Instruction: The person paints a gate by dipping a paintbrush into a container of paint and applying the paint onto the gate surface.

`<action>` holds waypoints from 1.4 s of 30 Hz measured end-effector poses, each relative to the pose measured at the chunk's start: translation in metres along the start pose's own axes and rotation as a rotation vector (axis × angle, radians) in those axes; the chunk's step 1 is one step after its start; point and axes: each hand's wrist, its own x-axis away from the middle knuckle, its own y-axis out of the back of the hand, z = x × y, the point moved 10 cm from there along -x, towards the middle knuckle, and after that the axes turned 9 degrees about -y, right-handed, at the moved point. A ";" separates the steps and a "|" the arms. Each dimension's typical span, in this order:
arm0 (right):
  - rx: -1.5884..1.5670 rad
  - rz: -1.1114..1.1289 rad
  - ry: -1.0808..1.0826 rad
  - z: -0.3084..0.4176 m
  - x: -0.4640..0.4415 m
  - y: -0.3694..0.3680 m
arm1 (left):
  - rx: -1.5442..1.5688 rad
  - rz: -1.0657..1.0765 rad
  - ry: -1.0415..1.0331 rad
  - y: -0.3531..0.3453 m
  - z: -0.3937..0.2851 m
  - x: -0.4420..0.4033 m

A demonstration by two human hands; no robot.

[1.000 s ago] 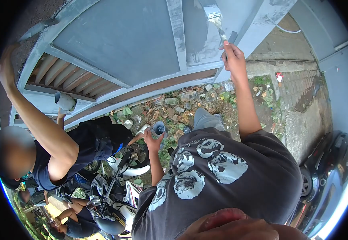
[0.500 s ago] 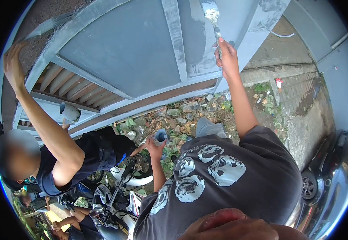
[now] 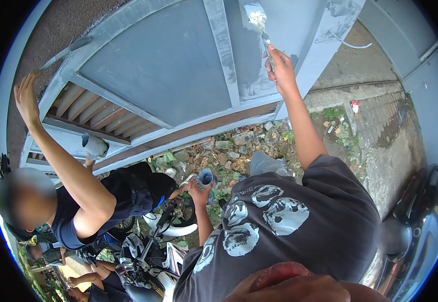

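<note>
My right hand point(image 3: 281, 70) is closed around the handle of a paintbrush point(image 3: 257, 18). The brush's pale bristles lie against the grey-blue metal panel point(image 3: 284, 25), near a patch of uneven, smeared paint. Lower down, at my waist, my left hand point(image 3: 199, 192) grips a small paint cup point(image 3: 206, 177) with dark grey-blue inside. The cup's mouth faces up toward me. How much paint it holds I cannot tell.
At left a co-worker point(image 3: 93, 201) reaches up to the panel with a brush point(image 3: 68, 51) and holds another cup point(image 3: 95, 145). Motorcycles point(image 3: 143, 261) stand behind that person. Rubble and weeds point(image 3: 234, 146) lie below the panel. A dark car point(image 3: 415, 226) is at right.
My right hand and the paintbrush have shifted slightly left along the panel. My left hand keeps the cup nearly still. The co-worker's raised hand has come down a little.
</note>
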 end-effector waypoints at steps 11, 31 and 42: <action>-0.011 0.009 0.007 -0.003 -0.003 -0.003 | 0.007 -0.016 -0.036 -0.005 0.001 0.003; 0.015 -0.019 0.000 -0.011 -0.016 0.004 | 0.036 -0.005 0.012 0.002 -0.024 -0.011; 0.034 -0.105 -0.473 -0.218 -0.001 0.065 | 0.066 -0.057 -0.041 -0.016 -0.016 -0.001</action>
